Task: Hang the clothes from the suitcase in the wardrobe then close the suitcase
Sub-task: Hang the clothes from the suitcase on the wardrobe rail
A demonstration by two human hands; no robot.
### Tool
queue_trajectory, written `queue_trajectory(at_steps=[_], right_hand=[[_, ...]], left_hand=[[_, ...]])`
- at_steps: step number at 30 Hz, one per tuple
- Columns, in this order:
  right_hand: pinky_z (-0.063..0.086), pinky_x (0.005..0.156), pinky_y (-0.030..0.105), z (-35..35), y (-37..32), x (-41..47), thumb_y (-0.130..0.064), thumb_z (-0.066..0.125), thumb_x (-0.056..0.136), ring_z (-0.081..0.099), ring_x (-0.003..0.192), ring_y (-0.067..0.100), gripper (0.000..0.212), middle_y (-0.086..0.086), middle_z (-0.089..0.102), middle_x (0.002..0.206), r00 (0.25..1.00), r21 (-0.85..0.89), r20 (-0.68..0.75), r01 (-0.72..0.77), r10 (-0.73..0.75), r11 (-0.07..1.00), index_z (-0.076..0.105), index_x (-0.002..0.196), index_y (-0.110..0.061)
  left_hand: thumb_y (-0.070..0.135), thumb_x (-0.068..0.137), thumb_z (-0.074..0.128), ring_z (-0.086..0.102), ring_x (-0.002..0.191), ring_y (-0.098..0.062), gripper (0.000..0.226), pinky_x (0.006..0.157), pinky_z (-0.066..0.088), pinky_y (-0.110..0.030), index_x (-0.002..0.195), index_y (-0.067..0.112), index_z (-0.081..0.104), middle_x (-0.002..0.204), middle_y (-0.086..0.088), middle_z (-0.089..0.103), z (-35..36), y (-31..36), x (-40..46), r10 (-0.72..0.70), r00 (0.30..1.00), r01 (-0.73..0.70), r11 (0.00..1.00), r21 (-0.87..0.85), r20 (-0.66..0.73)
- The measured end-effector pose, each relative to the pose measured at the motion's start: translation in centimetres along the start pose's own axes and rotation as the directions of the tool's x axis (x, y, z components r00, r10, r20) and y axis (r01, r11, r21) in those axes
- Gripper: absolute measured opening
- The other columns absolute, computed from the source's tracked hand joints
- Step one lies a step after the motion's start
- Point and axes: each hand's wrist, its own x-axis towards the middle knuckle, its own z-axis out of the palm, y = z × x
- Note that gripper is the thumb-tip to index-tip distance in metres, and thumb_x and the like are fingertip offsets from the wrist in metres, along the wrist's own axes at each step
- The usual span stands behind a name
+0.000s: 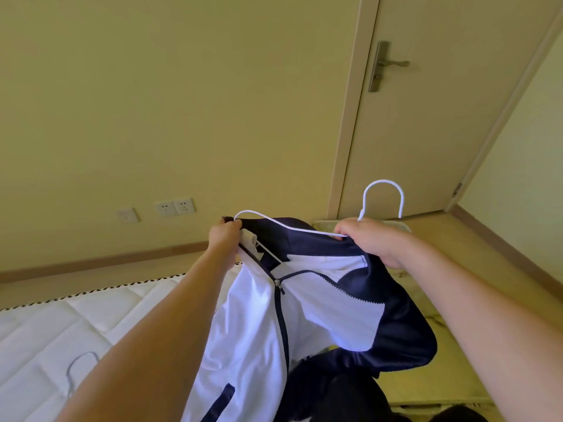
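We held the jacket [304, 315] up in the air. Our left grip [224, 236] pinched its collar, and our right grip [370, 242] squeezed the white hanger [304, 228] at its neck, so the hanger could slide inside the shoulders

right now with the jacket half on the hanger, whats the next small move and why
Probably the left hand should pull the jacket shoulder over that end of the white hanger. The hanger's arm there still shows bare above the navy fabric, while the right hand holds the hanger by its neck below the hook.
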Motion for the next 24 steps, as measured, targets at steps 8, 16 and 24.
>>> queue_trajectory(at_steps=[8,16,24], right_hand=[[0.034,0.054,0.026,-0.5,-2.9,-3.3,-0.017,0.05,0.085,0.047,0.057,0.021,0.016,0.003,0.052,0.062,1.0,-0.049,-0.004,0.024,-0.024,0.999,0.054,0.07,-0.015],[0.039,0.05,0.023,-0.9,-4.7,-4.9,-0.009,0.052,0.083,0.05,0.048,0.022,0.006,0.007,0.054,0.058,0.998,-0.119,-0.028,-0.066,0.063,0.991,0.056,0.079,-0.009],[0.037,0.064,0.031,-4.9,-3.9,-5.3,-0.01,0.049,0.085,0.049,0.07,0.024,0.012,0.013,0.054,0.08,0.97,-0.127,-0.235,0.035,-0.064,0.991,0.06,0.085,-0.011]], left_hand=[[0.006,0.097,0.045,0.054,0.063,-0.019,0.021,0.061,0.044,-0.032,0.081,0.009,0.058,0.072,-0.005,0.055,-2.7,2.0,-0.6,-0.134,0.988,0.154,0.888,-0.434,0.076],[0.007,0.096,0.035,0.047,0.069,-0.015,0.019,0.065,0.043,-0.025,0.104,0.013,0.051,0.082,-0.001,0.049,-0.4,4.5,-3.1,0.056,0.996,-0.062,0.994,-0.087,-0.067],[0.012,0.095,0.038,0.05,0.078,-0.023,0.017,0.06,0.037,-0.026,0.1,0.015,0.054,0.084,0.002,0.057,-2.4,4.1,-5.2,0.533,0.84,-0.505,0.837,0.211,-0.103]])
